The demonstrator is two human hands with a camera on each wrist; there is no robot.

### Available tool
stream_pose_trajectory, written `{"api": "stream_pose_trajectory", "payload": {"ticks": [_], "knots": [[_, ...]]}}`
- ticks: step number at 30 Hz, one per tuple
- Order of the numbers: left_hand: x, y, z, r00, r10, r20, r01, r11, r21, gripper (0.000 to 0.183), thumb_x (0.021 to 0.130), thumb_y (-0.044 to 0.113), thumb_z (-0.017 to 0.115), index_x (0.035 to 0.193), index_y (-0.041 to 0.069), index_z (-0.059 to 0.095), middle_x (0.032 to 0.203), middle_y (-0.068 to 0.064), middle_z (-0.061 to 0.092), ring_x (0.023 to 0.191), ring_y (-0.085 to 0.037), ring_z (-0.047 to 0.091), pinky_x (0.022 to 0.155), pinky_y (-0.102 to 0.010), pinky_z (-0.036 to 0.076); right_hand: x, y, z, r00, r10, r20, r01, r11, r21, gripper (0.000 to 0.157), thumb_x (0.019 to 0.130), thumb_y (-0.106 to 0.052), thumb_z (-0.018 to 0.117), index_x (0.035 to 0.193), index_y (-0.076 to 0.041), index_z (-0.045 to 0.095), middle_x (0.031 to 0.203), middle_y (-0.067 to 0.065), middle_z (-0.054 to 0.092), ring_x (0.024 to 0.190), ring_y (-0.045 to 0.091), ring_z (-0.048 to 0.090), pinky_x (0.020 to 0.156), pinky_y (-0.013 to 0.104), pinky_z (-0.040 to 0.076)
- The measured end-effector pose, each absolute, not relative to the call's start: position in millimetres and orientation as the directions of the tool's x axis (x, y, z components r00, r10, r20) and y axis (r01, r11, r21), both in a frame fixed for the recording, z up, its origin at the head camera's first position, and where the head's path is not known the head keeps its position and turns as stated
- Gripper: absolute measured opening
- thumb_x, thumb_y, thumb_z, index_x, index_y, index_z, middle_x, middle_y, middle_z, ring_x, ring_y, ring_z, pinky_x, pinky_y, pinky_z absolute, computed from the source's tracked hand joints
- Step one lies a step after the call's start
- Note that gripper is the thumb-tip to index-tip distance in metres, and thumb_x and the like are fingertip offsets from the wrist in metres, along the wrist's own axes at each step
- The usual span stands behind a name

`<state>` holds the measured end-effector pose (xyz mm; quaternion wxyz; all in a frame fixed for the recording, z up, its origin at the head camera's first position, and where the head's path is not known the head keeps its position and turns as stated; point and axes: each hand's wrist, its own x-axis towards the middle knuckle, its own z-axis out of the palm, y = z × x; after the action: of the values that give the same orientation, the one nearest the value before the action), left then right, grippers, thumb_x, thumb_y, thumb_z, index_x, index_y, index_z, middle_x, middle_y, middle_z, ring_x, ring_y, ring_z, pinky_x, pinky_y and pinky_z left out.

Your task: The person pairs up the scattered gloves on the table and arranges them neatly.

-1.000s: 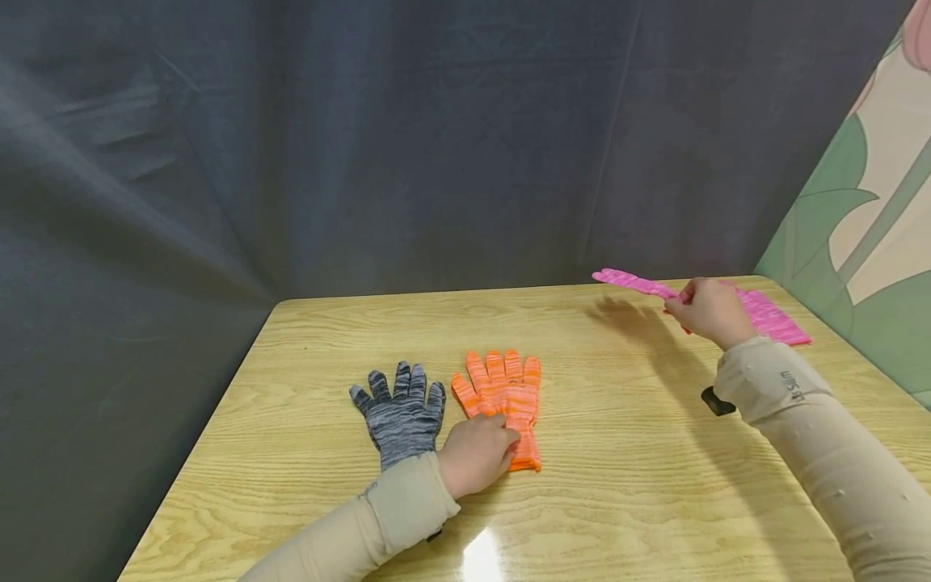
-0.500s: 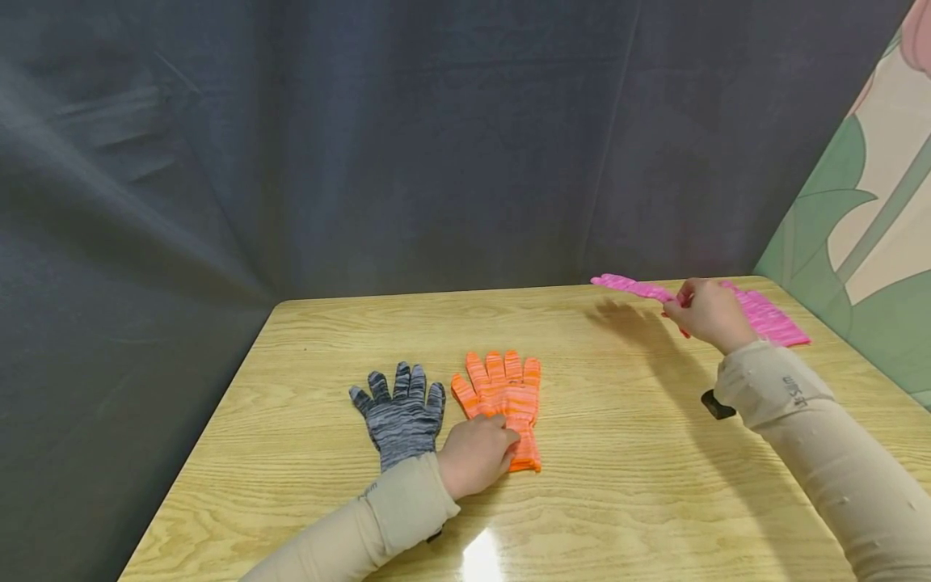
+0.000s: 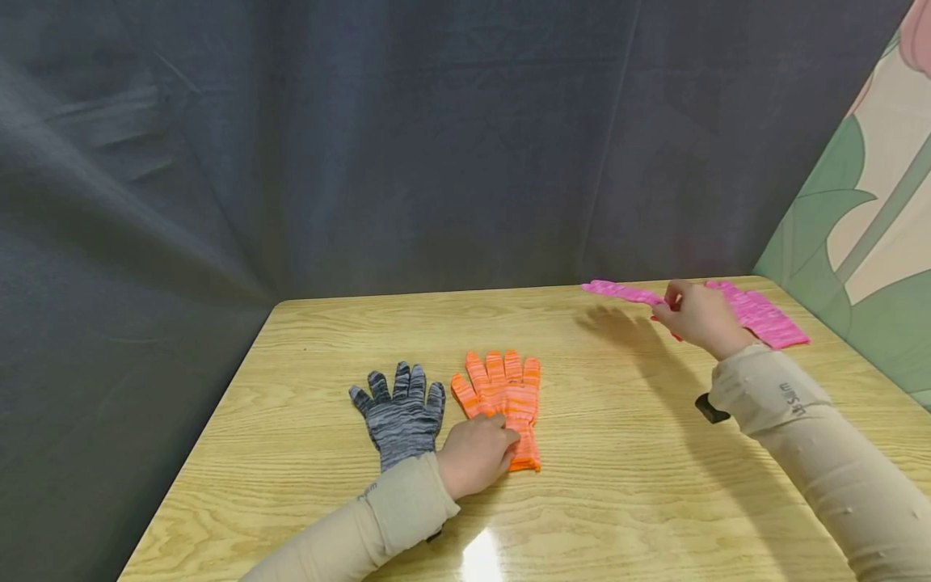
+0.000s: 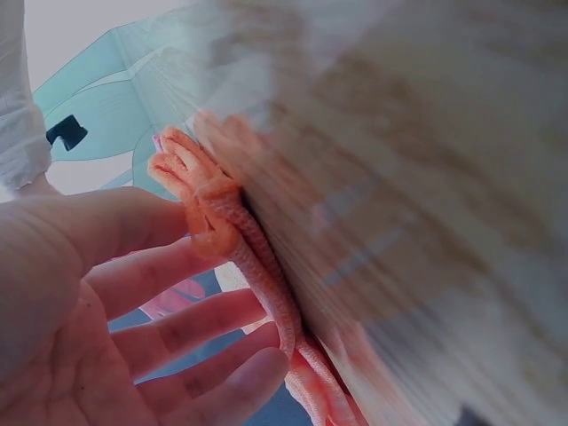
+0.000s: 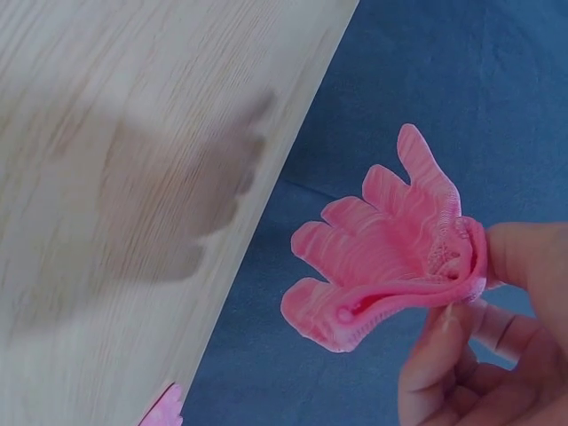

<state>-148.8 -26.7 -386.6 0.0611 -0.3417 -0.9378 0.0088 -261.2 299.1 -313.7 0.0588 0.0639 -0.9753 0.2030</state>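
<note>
In the head view, my left hand [image 3: 476, 455] lies over the lower left side of an orange knit glove [image 3: 521, 396] flat on the table. The left wrist view shows its thumb and index finger [image 4: 151, 266] pinching a fold of the orange glove [image 4: 213, 226], other fingers extended against the cloth. A grey-black knit glove [image 3: 402, 420] lies just left, its cuff partly behind my sleeve. At the back right, my right hand [image 3: 701, 315] pinches a pink knit glove [image 5: 377, 240] by its cuff, holding it above the table with the glove's fingers pointing left.
A second pink glove [image 3: 767, 314] lies at the table's back right corner, partly behind my right hand. The wooden table [image 3: 604, 501] meets a dark curtain [image 3: 436, 145] at the back. A wall with painted leaves [image 3: 887, 267] stands on the right.
My right hand has moved slightly left with the pink glove, whose finger end has dipped a little. The left hand and the orange glove stay in place.
</note>
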Motion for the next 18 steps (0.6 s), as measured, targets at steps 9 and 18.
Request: {"api": "stream_pose_trajectory", "payload": {"ticks": [9,18], "knots": [[-147.7,-23.3,-384.9,-0.768,0.633,0.097,0.631,0.774,-0.06,0.013,0.088,0.026,0.063,0.098,0.022,0.071,0.085,0.003,0.064,0.07,-0.011,0.059,0.048,-0.02,0.043,-259.0,295.8,-310.6,-0.981,-0.114,0.156,-0.166,0.91,-0.381,0.022,0.09,-0.019,0.055,0.084,0.001,0.049,0.055,0.005,0.051,0.05,0.016,0.044,0.046,0.029,0.033],[-147.5,-22.9,-384.1,-0.773,0.628,0.084,0.627,0.778,-0.048,0.013,0.089,0.025,0.062,0.098,0.022,0.071,0.084,0.003,0.062,0.068,-0.01,0.058,0.046,-0.021,0.041,-257.4,293.4,-310.7,-0.978,-0.125,0.166,-0.18,0.909,-0.375,0.022,0.089,-0.019,0.056,0.082,0.001,0.051,0.056,0.006,0.053,0.051,0.017,0.045,0.046,0.029,0.033]]}}
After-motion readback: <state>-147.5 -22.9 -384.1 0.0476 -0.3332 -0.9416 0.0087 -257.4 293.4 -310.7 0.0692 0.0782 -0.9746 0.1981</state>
